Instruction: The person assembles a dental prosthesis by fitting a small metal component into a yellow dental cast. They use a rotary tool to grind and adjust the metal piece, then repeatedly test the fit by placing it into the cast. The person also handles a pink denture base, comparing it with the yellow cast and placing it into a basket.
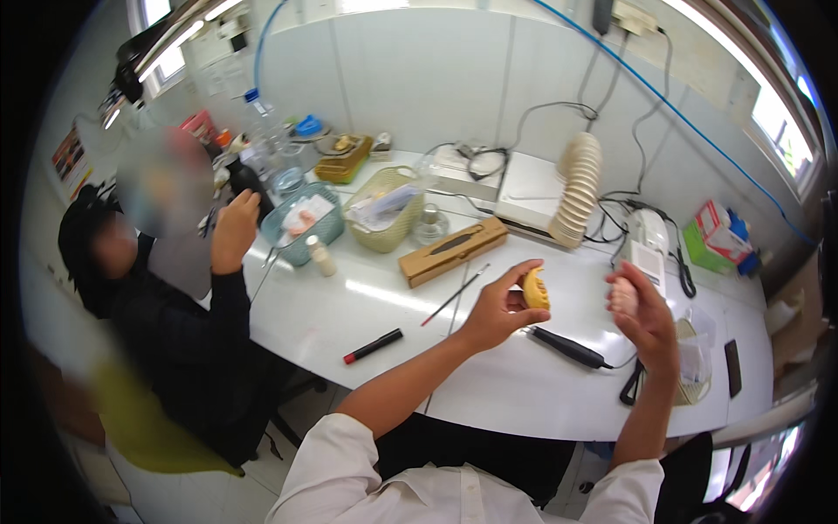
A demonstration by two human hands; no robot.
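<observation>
My left hand (497, 307) grips a yellow dental cast (536, 289) between thumb and fingers, held up over the white table. Across from it, my right hand (649, 327) is closed round a small pale pink piece (623, 298), too blurred to tell its kind. The two held things are apart. Below and between the hands lies a black pen-shaped handpiece (569, 348) with a cord. To the left of my left hand are a thin brush (456, 295) and a black marker with a red end (374, 346).
A cardboard box (454, 251), a ribbed beige hose (578, 188) and a white control unit (646, 244) stand behind. Farther left are a green basket (384, 214), a teal basket (305, 231) and a small bottle (320, 256). A co-worker (175, 332) sits at the left.
</observation>
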